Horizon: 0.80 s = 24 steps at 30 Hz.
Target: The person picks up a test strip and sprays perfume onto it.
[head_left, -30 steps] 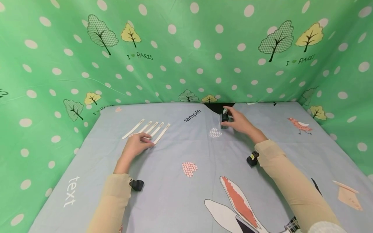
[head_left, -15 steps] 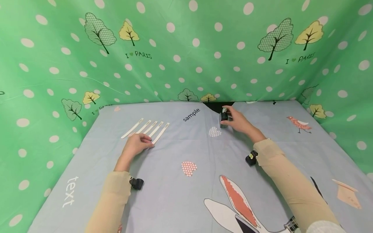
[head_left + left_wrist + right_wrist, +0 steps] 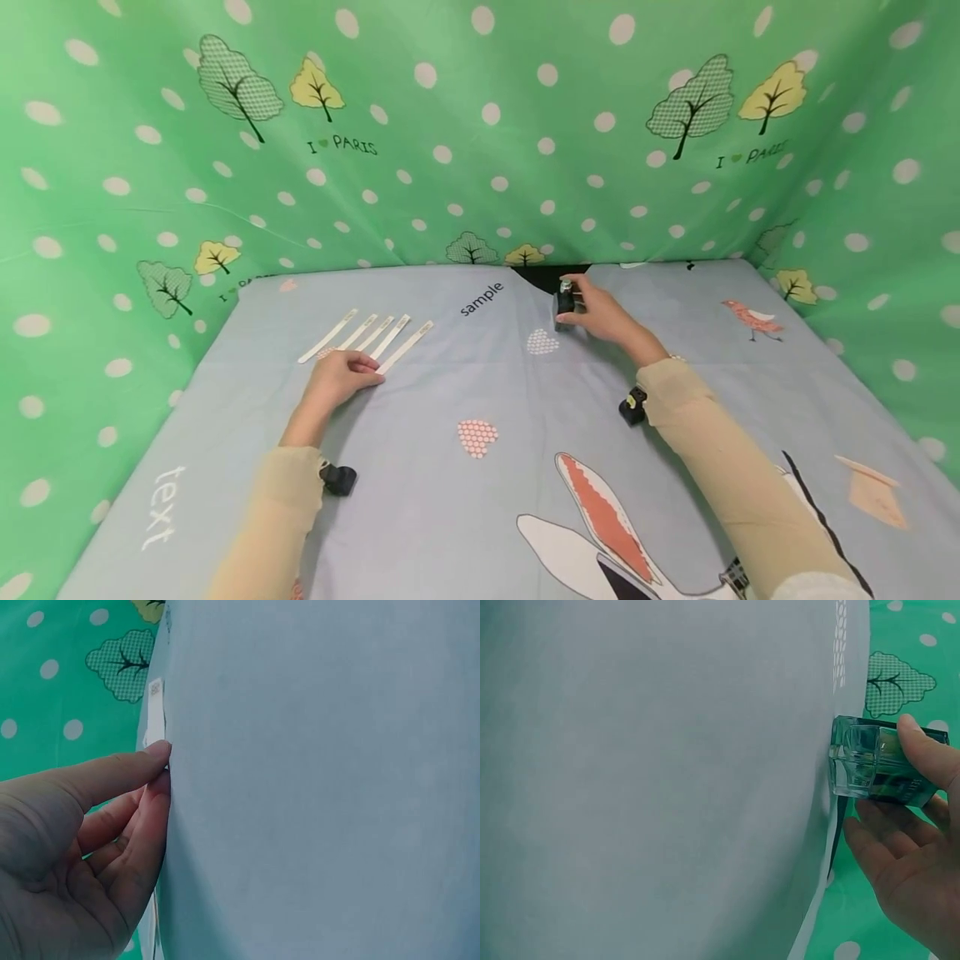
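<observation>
Small glass bottle (image 3: 563,305): standing upright on the grey-blue printed cloth (image 3: 480,392) near its far edge; right hand (image 3: 603,315) is gripping it, fingers curled round its body. Five white paper strips (image 3: 365,337): lying side by side; left hand (image 3: 339,379) is resting flat, fingertips touching their near ends, holding nothing.

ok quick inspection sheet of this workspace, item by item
surface: blue-grey printed cloth with rabbit, bird and heart prints, lying flat
job's things: small glass bottle upright near the back edge; five white paper strips side by side at left
clutter: nothing seen
hands: right hand grips the bottle; left hand rests by the strips' near ends, fingertips touching one
cables: nothing seen
surroundings: green polka-dot tree-print fabric walls on three sides; black gap at the back seam
</observation>
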Each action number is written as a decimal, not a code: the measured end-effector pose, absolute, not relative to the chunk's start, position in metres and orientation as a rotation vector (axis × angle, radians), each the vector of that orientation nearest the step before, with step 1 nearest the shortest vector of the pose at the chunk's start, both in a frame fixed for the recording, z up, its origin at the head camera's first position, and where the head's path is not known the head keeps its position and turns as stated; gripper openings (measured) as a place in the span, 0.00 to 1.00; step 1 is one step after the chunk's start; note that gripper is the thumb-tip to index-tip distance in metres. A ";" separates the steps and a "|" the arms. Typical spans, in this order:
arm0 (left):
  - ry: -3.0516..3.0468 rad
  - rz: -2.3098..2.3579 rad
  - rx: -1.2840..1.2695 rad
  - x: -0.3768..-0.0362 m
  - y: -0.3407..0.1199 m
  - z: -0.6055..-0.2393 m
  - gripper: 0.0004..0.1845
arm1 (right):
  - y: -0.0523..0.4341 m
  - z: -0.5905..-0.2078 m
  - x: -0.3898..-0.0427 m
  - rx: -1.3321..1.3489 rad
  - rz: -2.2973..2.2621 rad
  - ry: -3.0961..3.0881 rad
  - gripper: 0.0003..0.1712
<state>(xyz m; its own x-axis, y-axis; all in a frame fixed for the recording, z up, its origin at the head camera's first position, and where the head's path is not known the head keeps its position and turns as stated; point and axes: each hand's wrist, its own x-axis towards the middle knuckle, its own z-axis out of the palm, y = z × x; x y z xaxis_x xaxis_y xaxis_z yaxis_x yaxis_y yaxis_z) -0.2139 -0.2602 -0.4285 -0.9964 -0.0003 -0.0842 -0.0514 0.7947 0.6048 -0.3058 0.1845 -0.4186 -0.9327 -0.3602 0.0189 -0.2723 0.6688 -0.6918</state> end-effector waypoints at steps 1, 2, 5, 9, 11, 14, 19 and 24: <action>2.901 0.981 -0.031 -0.214 -0.262 -0.429 0.13 | 0.184 -0.419 -0.306 -0.528 -1.117 2.757 0.44; 2.899 0.982 -0.031 -0.213 -0.264 -0.429 0.14 | 0.183 -0.420 -0.307 -0.533 -1.115 2.756 0.44; 2.888 0.974 -0.041 -0.214 -0.267 -0.430 0.15 | 0.180 -0.421 -0.308 -0.522 -1.123 2.755 0.44; 2.872 0.970 -0.068 -0.216 -0.268 -0.432 0.16 | 0.180 -0.421 -0.309 -0.512 -1.132 2.751 0.44; 2.860 0.976 -0.074 -0.216 -0.268 -0.432 0.16 | 0.180 -0.421 -0.309 -0.510 -1.144 2.743 0.44; 2.849 0.993 -0.071 -0.218 -0.267 -0.432 0.16 | 0.181 -0.422 -0.309 -0.503 -1.180 2.729 0.45; 2.794 1.090 -0.071 -0.220 -0.265 -0.430 0.14 | 0.181 -0.424 -0.311 -0.468 -1.295 2.680 0.44; 2.699 1.231 -0.097 -0.221 -0.261 -0.430 0.15 | 0.183 -0.425 -0.312 -0.442 -1.327 2.657 0.45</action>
<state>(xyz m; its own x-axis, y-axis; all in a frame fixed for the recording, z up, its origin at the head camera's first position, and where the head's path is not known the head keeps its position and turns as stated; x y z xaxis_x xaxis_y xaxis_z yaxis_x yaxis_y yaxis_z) -0.2210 -0.2611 -0.4296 -0.9828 0.0128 -0.1842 -0.1307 0.6566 0.7428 -0.3117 0.1825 -0.4246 -0.9471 -0.3207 0.0070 -0.1983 0.5682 -0.7986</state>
